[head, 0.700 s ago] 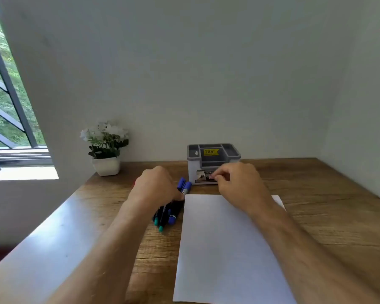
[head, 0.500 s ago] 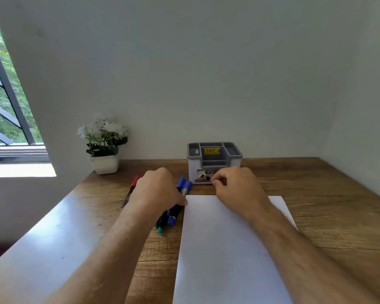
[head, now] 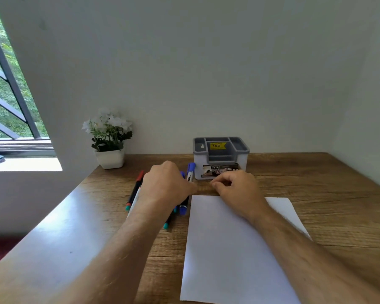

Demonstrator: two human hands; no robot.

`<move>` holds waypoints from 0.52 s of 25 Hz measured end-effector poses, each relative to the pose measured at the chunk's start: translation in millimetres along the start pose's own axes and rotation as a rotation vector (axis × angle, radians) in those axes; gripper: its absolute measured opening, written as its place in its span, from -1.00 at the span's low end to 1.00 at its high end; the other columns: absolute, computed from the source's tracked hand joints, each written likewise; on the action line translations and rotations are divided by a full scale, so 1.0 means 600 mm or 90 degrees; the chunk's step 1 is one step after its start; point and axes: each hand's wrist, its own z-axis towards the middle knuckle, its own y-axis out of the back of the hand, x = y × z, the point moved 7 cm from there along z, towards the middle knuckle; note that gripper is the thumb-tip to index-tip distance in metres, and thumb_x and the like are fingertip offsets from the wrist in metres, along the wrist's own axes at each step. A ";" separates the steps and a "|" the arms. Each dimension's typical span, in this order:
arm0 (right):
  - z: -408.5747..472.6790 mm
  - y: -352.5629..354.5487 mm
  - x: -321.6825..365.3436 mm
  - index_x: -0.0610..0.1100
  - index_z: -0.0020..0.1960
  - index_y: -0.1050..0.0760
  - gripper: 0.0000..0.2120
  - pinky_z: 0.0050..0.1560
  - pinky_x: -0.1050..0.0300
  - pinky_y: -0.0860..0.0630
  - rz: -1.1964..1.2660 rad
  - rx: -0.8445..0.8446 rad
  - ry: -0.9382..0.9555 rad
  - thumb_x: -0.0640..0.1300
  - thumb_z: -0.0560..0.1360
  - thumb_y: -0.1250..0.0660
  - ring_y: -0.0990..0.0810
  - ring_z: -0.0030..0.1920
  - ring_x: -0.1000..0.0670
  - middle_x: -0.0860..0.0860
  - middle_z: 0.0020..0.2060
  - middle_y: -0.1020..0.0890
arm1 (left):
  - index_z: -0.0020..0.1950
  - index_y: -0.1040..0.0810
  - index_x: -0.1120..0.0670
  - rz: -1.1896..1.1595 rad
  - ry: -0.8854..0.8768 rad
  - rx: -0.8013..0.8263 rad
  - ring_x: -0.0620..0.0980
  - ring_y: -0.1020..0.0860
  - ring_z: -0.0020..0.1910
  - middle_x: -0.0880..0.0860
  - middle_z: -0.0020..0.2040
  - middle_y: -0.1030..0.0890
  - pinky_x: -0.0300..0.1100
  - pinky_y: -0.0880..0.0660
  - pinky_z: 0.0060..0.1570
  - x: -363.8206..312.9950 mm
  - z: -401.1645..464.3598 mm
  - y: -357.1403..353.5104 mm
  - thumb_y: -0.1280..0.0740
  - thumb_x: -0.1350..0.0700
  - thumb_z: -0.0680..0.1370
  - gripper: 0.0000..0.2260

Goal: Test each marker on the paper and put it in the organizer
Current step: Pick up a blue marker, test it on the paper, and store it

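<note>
Several markers lie in a loose pile on the wooden table (head: 327, 205), left of a blank white paper (head: 228, 249). A red-capped marker (head: 138, 178) lies at the pile's left. A blue-capped marker (head: 191, 170) pokes out at the far end, and teal ends (head: 166, 226) show nearer me. My left hand (head: 165, 185) lies over the pile with its fingers curled down and hidden, so I cannot tell whether it grips one. My right hand (head: 237, 189) hovers at the paper's far edge, fingers curled and thumb against forefinger, nothing visible in it. The grey-and-white organizer (head: 242, 163) stands just beyond it.
A small white pot of white flowers (head: 109, 139) stands at the back left by the wall. A window (head: 9, 106) is on the left, above a pale ledge. Walls close the table at the back and on the right.
My right hand has drawn back from the organizer's front label toward the paper's far edge. My left hand stays over the marker pile. The red-capped marker now shows at the left.
</note>
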 end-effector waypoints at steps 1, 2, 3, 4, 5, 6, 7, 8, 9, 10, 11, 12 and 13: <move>0.001 -0.004 0.001 0.04 -0.07 -0.69 -0.90 -0.21 0.47 -0.34 0.011 0.008 0.004 -0.09 0.51 -0.39 -0.55 -0.16 0.29 0.25 -0.24 -0.61 | -0.31 -0.57 0.03 -0.032 0.004 -0.016 -0.06 -0.58 -0.40 -0.01 -0.38 -0.61 -0.24 -0.44 -0.46 0.002 -0.002 0.009 -0.48 -0.17 0.33 -0.71; 0.001 -0.010 0.005 0.04 -0.06 -0.69 -0.90 -0.19 0.45 -0.36 0.018 0.022 0.011 -0.07 0.51 -0.38 -0.56 -0.15 0.28 0.24 -0.23 -0.62 | -0.34 -0.59 0.04 -0.059 0.006 -0.035 -0.08 -0.57 -0.42 -0.02 -0.40 -0.61 -0.25 -0.42 -0.47 0.003 -0.004 0.018 -0.46 -0.17 0.32 -0.71; 0.002 -0.016 0.010 0.03 -0.05 -0.69 -0.89 -0.18 0.43 -0.39 0.022 0.036 0.023 -0.07 0.52 -0.38 -0.57 -0.14 0.27 0.22 -0.21 -0.63 | -0.36 -0.61 0.04 -0.091 0.008 -0.045 -0.11 -0.55 -0.46 -0.04 -0.44 -0.60 -0.26 -0.39 -0.49 0.005 -0.006 0.025 -0.44 -0.17 0.32 -0.72; 0.003 -0.021 0.015 0.02 -0.03 -0.69 -0.89 -0.17 0.43 -0.41 0.029 0.042 0.036 -0.08 0.53 -0.37 -0.58 -0.14 0.25 0.20 -0.20 -0.65 | -0.36 -0.63 0.05 -0.130 0.010 -0.039 -0.14 -0.52 -0.50 -0.05 -0.47 -0.60 -0.28 -0.36 -0.51 0.006 -0.008 0.026 -0.43 -0.17 0.33 -0.72; 0.002 -0.021 0.022 0.00 -0.03 -0.68 -0.88 -0.17 0.43 -0.44 0.049 0.037 0.049 -0.09 0.53 -0.36 -0.60 -0.14 0.23 0.17 -0.19 -0.67 | -0.36 -0.65 0.05 -0.181 0.010 -0.020 -0.17 -0.48 -0.55 -0.07 -0.50 -0.59 -0.30 -0.34 -0.53 0.006 -0.010 0.025 -0.42 -0.16 0.34 -0.72; 0.001 -0.017 0.027 -0.01 -0.03 -0.68 -0.87 -0.16 0.42 -0.48 0.087 0.018 0.059 -0.11 0.54 -0.35 -0.61 -0.14 0.22 0.16 -0.19 -0.68 | -0.34 -0.67 0.05 -0.239 0.010 0.009 -0.20 -0.44 -0.59 -0.07 -0.52 -0.57 -0.31 -0.34 -0.54 0.003 -0.013 0.021 -0.42 -0.16 0.35 -0.71; 0.000 -0.010 0.031 -0.01 -0.04 -0.68 -0.85 -0.16 0.39 -0.52 0.141 -0.009 0.058 -0.12 0.56 -0.33 -0.63 -0.14 0.19 0.15 -0.21 -0.68 | -0.32 -0.69 0.06 -0.300 0.008 0.042 -0.22 -0.41 -0.61 -0.05 -0.52 -0.58 -0.32 -0.34 -0.54 0.000 -0.016 0.013 -0.42 -0.16 0.36 -0.71; 0.000 -0.002 0.031 -0.01 -0.07 -0.68 -0.83 -0.14 0.31 -0.57 0.203 -0.033 0.049 -0.11 0.57 -0.30 -0.65 -0.15 0.15 0.12 -0.24 -0.69 | -0.29 -0.69 0.06 -0.361 0.005 0.073 -0.23 -0.42 -0.60 -0.02 -0.47 -0.62 -0.31 -0.37 -0.52 -0.005 -0.021 0.003 -0.42 -0.15 0.38 -0.72; 0.000 0.004 0.030 -0.01 -0.10 -0.68 -0.79 -0.12 0.21 -0.62 0.268 -0.042 0.030 -0.06 0.58 -0.27 -0.66 -0.16 0.09 0.08 -0.27 -0.69 | -0.26 -0.70 0.06 -0.415 -0.001 0.101 -0.21 -0.44 -0.58 0.01 -0.42 -0.65 -0.30 -0.38 -0.50 -0.012 -0.026 -0.009 -0.41 -0.12 0.40 -0.74; -0.001 0.006 0.029 -0.03 -0.11 -0.68 -0.73 -0.11 0.12 -0.64 0.334 -0.032 0.005 -0.01 0.59 -0.24 -0.68 -0.17 0.03 0.02 -0.28 -0.70 | -0.22 -0.71 0.07 -0.459 -0.009 0.129 -0.18 -0.44 -0.55 0.06 -0.38 -0.66 -0.29 -0.39 -0.50 -0.020 -0.031 -0.021 -0.40 -0.09 0.42 -0.76; -0.003 0.006 0.030 -0.07 -0.10 -0.68 -0.68 -0.11 0.05 -0.66 0.395 -0.009 -0.018 0.05 0.60 -0.21 -0.69 -0.17 -0.04 -0.06 -0.26 -0.70 | -0.18 -0.71 0.08 -0.494 -0.022 0.158 -0.15 -0.42 -0.54 0.12 -0.33 -0.66 -0.27 -0.38 -0.49 -0.031 -0.038 -0.035 -0.38 -0.05 0.44 -0.78; -0.004 0.004 0.031 -0.08 -0.08 -0.68 -0.66 -0.13 0.00 -0.67 0.444 0.014 -0.040 0.09 0.59 -0.21 -0.70 -0.16 -0.10 -0.13 -0.23 -0.70 | -0.14 -0.71 0.12 -0.517 -0.038 0.187 -0.14 -0.41 -0.52 0.16 -0.26 -0.69 -0.26 -0.39 -0.49 -0.042 -0.043 -0.047 -0.36 -0.01 0.44 -0.77; -0.005 0.003 0.033 -0.07 -0.07 -0.68 -0.67 -0.15 0.00 -0.67 0.477 0.030 -0.060 0.09 0.58 -0.22 -0.70 -0.14 -0.13 -0.16 -0.21 -0.70 | -0.11 -0.70 0.15 -0.530 -0.055 0.212 -0.13 -0.43 -0.51 0.18 -0.21 -0.70 -0.25 -0.41 -0.48 -0.052 -0.048 -0.057 -0.34 0.01 0.45 -0.76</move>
